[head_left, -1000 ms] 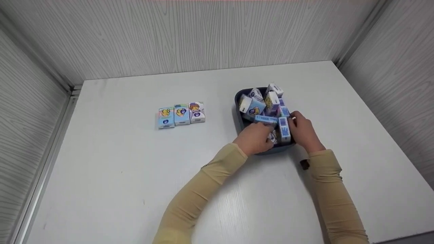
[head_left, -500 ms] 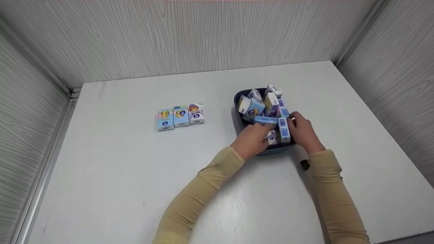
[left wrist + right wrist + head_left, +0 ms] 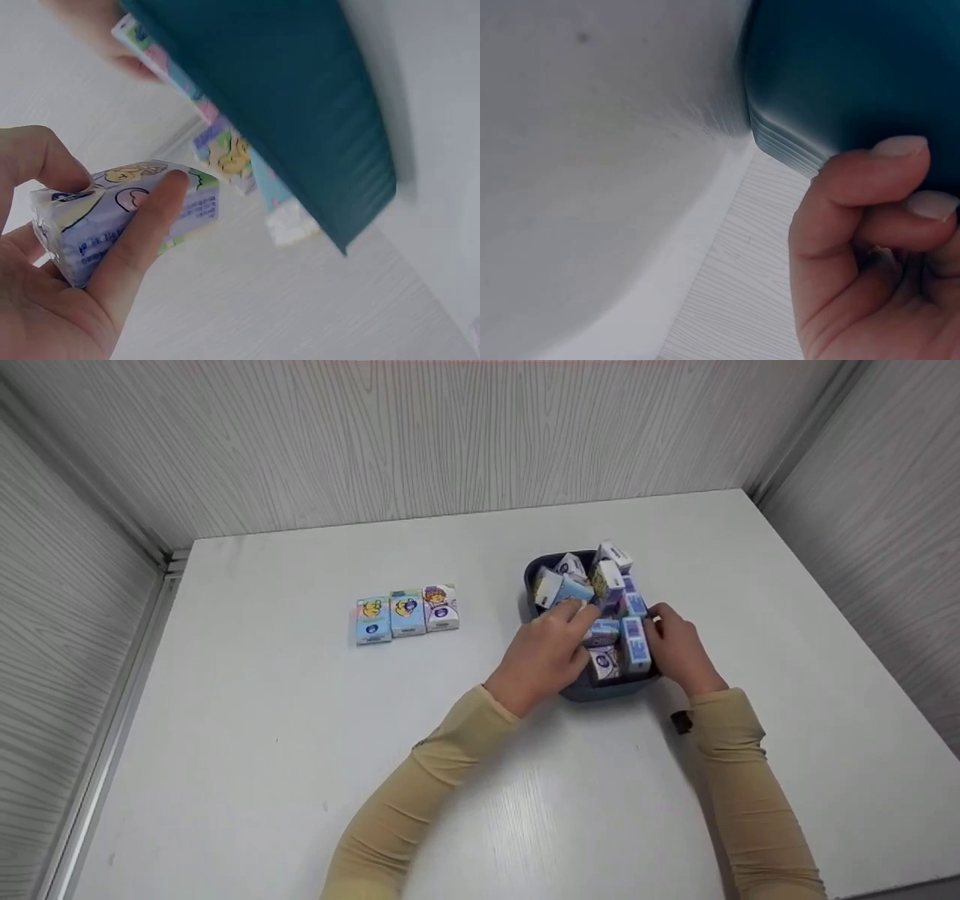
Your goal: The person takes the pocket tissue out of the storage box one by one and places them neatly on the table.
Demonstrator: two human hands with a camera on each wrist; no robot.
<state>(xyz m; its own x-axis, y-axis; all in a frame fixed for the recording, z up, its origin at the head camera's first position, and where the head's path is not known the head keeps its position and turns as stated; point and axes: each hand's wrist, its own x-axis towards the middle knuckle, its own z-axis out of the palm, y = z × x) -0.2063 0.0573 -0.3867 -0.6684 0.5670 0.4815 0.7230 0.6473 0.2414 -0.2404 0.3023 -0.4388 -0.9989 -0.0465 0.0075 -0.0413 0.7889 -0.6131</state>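
Observation:
In the head view my left hand point(image 3: 540, 660) is over the near left part of a dark blue-green basket point(image 3: 600, 691). The left wrist view has it pinching a small purple tissue pack point(image 3: 112, 206) with cartoon prints between thumb and fingers, just outside the basket wall. My right hand point(image 3: 681, 652) is at the basket's right side, its fingers curled against the outer wall and the thumb by the rim. Several similar tissue packs point(image 3: 634, 645) fill the basket, some sticking up above its rim. The left hand covers part of them.
Three tissue packs point(image 3: 408, 613) lie flat, side by side in a row, left of the basket on the white table point(image 3: 262, 780). Wood-grain panels point(image 3: 450, 435) stand behind the table and at both sides. A small dark item point(image 3: 681, 721) shows at the right sleeve cuff.
My left hand has lifted from the basket's near part and moved slightly up and left, uncovering a white tissue pack there. The right hand stays at the basket's side.

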